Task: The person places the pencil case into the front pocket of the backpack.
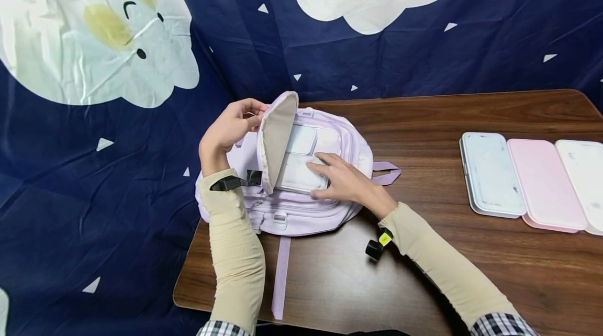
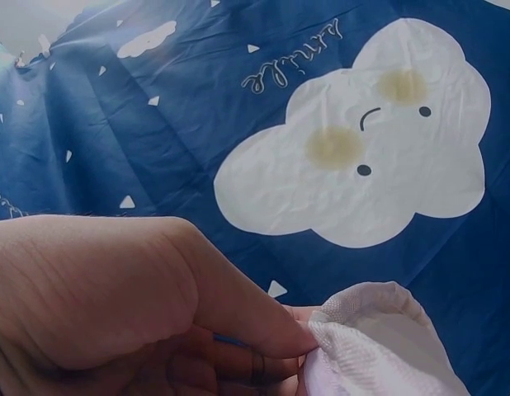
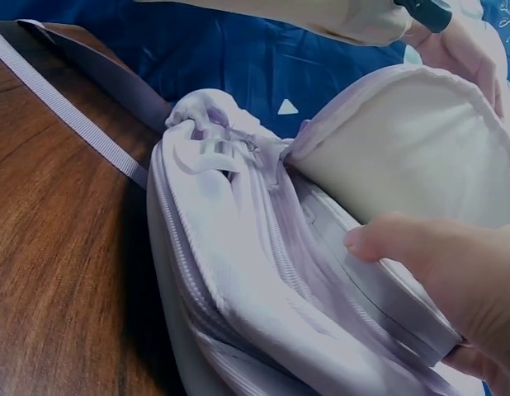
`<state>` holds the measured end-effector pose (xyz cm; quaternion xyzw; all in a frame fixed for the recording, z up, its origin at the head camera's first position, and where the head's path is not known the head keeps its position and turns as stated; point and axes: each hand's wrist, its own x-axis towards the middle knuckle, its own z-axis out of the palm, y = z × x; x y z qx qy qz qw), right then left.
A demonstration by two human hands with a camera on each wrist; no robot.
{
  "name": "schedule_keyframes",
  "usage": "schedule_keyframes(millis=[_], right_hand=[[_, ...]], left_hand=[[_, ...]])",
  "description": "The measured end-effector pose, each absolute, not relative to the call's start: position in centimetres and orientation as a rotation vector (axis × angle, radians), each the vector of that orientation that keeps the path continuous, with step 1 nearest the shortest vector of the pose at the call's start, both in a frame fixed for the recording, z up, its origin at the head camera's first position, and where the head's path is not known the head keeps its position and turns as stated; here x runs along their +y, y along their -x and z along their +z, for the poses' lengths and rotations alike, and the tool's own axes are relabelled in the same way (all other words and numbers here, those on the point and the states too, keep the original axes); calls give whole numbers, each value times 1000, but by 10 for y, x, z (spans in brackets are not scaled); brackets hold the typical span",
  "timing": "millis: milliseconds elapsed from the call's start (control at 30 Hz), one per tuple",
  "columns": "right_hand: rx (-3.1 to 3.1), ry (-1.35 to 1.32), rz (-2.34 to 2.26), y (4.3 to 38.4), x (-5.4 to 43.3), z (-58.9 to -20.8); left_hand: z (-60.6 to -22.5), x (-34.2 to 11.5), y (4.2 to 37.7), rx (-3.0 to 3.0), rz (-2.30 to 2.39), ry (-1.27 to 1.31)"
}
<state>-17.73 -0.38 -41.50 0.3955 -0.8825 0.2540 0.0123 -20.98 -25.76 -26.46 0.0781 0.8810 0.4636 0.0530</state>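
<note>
A pale lilac backpack (image 1: pixel 301 221) lies on the table with its front pocket unzipped. My left hand (image 1: pixel 234 125) pinches the edge of the raised pocket flap (image 1: pixel 275 142) between thumb and fingers, holding it up and to the left. Inside the pocket lies a flat white case (image 1: pixel 298 172), with a smaller pale case (image 1: pixel 301 140) beyond it. My right hand (image 1: pixel 343 179) spans the white case at its right end. In the right wrist view its thumb (image 3: pixel 379 239) lies along the case's edge; part of its other fingers is hidden.
To the right on the wooden table (image 1: pixel 419 252), a pale blue case (image 1: pixel 494 176), a pink case (image 1: pixel 546 184) and a white case (image 1: pixel 584 179) lie side by side. A lilac strap (image 1: pixel 281 278) runs to the table's front edge. Dark blue cloud-print cloth (image 1: pixel 400 58) hangs behind.
</note>
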Motion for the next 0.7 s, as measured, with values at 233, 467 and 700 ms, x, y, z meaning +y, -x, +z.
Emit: schedule_keyframes(millis=[233, 467, 700], right_hand=[[-2712, -1230, 785, 181, -12, -423], [-2695, -1206, 725, 182, -19, -425], [-2669, -1189, 759, 181, -27, -427]], left_hand=[[-264, -256, 209, 2669, 1420, -248], [-264, -256, 208, 2672, 1410, -244], [-263, -256, 207, 2678, 1408, -241]])
